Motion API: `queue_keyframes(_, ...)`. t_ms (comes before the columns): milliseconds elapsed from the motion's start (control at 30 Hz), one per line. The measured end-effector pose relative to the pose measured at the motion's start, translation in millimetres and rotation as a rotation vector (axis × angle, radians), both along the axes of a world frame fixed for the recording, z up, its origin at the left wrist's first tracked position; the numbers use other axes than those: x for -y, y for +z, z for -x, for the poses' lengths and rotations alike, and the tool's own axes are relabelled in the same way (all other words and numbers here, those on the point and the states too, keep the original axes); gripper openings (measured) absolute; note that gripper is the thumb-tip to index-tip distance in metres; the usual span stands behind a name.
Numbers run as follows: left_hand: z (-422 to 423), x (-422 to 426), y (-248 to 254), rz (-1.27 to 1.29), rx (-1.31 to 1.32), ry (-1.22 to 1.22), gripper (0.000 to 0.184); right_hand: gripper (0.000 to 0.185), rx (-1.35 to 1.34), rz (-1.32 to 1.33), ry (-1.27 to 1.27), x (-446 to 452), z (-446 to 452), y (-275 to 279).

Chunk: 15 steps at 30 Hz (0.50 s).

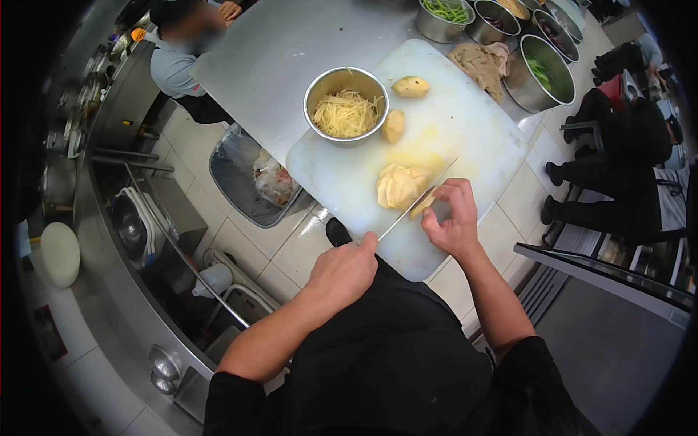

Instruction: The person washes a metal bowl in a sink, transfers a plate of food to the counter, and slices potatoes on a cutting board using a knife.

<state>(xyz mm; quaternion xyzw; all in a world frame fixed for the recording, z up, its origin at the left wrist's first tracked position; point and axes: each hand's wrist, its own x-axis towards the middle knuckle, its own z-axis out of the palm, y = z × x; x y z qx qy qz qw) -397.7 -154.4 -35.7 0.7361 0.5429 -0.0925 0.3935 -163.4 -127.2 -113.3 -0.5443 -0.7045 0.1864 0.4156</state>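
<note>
My left hand [344, 271] is closed round the handle of a knife [418, 201], whose blade slants up and right over the white cutting board [480, 156]. Bent fingers of my right hand [452, 220] are beside the blade, at a small potato piece [423, 206]; whether they grip it I cannot make out. Left of the blade lies a fanned pile of potato slices [398, 187]. Farther up the board are two peeled potatoes, one upright [393, 126] and one lying sideways [411, 87]. A metal bowl [313, 129] of pale shreds stands at the board's left edge.
Metal pots [438, 30] of green and dark vegetables and a brown cloth [480, 65] are at the table's far right. A lined bin [240, 200] stands left of the table. One person [177, 69] is at upper left; others [632, 138] are at right.
</note>
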Motion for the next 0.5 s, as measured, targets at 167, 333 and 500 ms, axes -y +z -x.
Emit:
queue_keyframes(167, 21.5, 18.4, 23.9, -0.107, 0.062, -0.004, 0.016, 0.034, -0.009, -0.006, 0.009, -0.8, -0.6, -0.2)
queue_keyframes(333, 36.3, 30.5, 35.5, -0.059, -0.003, -0.029, 0.016, 0.034, -0.005, -0.013, 0.003, -0.6, 0.0, 1.8)
queue_keyframes(500, 33.5, 31.8, 28.5, -0.084, 0.028, -0.014, 0.016, 0.033, -0.003, -0.008, 0.000, -0.4, -0.2, 0.7)
